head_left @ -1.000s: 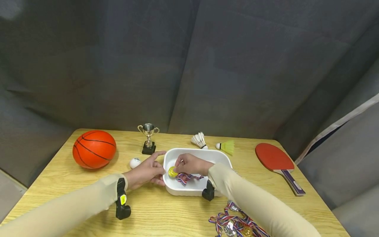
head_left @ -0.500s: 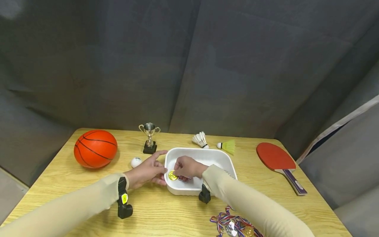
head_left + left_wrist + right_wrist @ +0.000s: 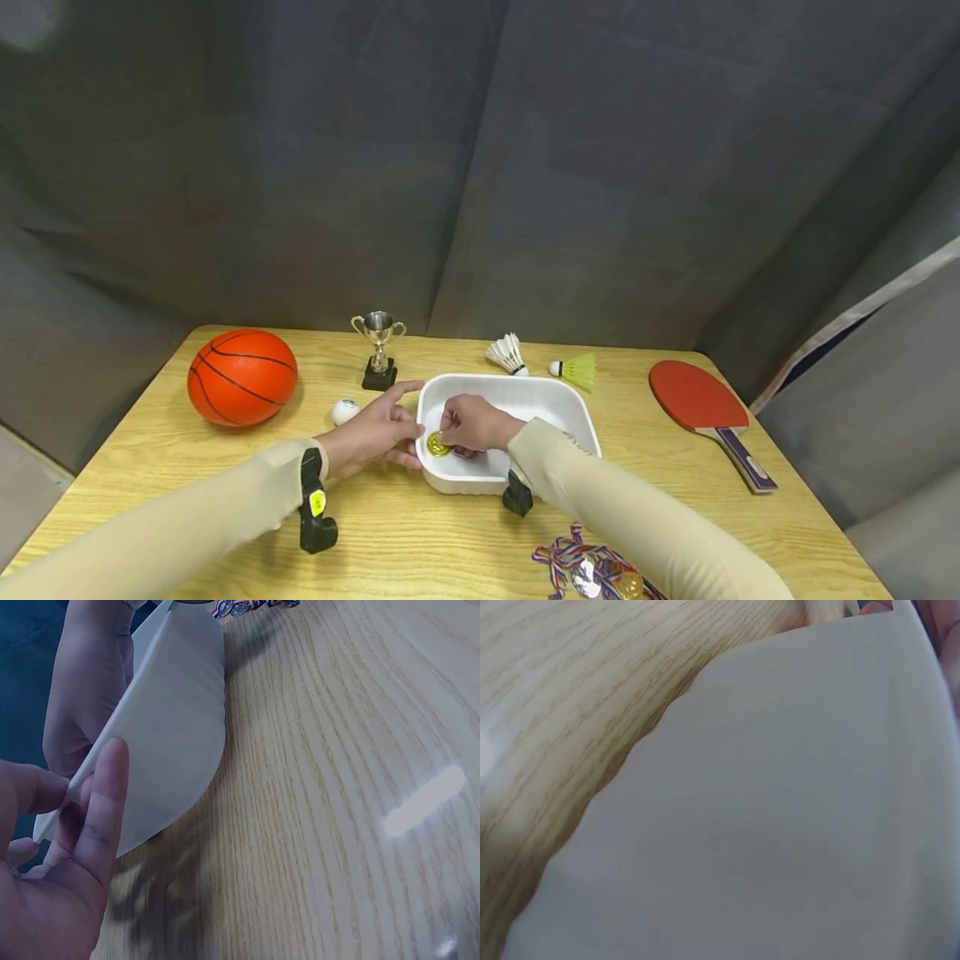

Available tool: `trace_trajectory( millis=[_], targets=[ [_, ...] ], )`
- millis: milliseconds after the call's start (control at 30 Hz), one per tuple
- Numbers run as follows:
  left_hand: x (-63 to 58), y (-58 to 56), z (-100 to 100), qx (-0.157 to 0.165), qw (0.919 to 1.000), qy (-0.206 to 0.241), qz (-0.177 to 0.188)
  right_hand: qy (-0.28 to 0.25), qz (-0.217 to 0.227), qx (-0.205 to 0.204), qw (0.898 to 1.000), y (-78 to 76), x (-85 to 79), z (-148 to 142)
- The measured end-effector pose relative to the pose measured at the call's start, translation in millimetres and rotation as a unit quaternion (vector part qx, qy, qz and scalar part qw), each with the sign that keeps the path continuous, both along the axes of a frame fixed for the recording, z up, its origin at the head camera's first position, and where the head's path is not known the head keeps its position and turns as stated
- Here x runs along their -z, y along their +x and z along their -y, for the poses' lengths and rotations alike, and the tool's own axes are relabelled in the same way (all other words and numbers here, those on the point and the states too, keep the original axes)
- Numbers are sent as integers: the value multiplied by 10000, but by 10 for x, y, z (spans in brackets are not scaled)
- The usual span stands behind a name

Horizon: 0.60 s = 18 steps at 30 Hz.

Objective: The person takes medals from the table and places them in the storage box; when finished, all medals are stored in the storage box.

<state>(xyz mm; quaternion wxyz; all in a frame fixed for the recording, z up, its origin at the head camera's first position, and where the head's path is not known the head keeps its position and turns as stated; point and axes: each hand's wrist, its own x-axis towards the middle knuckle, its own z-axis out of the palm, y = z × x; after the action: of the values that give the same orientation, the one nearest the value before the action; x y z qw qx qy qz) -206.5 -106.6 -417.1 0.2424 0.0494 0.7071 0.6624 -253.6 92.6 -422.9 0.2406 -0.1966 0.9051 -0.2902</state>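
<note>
A white plastic tub (image 3: 558, 400) stands in the middle of the wooden table. My left hand (image 3: 375, 435) pinches its left rim; in the left wrist view the thumb is on the inner side and the fingers (image 3: 107, 795) lie against the outer wall. Inside the tub, at its left end, my right hand (image 3: 478, 423) pinches a gold medal (image 3: 436, 444) low near the floor. The medal's ribbon is mostly hidden under that hand. In the right wrist view the tub's outer wall (image 3: 765, 772) fills most of the picture.
Several ribboned medals (image 3: 585, 575) lie in a pile below the right forearm. Beyond the tub are a trophy cup (image 3: 378, 350), a white shuttlecock (image 3: 507, 354) and a yellow one (image 3: 576, 370). A basketball (image 3: 242, 377) and table tennis ball (image 3: 345, 411) sit left, a red paddle (image 3: 697, 396) right.
My right hand has sunk slightly within the tub, still pinching the gold medal. Its ribbon, earlier spread along the tub floor in view, is now mostly covered. The left hand keeps its hold.
</note>
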Motion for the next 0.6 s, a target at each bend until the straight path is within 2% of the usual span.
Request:
trace_trajectory(
  millis=[167,300,433,600],
  targets=[
    [0,8,0,-14,10000,-31,2,146,-576,-304,9978,14,-28,-4],
    [-6,11,-2,-11,10000,-47,-9,178,-1212,-604,9906,17,-117,-53],
    [-8,4,-2,-20,9999,-95,-32,-6,-1518,-804,9851,14,-298,-146],
    [-12,-7,1,-4,9999,-134,-46,-188,-1522,-1254,9802,60,-625,-340]
  ],
)
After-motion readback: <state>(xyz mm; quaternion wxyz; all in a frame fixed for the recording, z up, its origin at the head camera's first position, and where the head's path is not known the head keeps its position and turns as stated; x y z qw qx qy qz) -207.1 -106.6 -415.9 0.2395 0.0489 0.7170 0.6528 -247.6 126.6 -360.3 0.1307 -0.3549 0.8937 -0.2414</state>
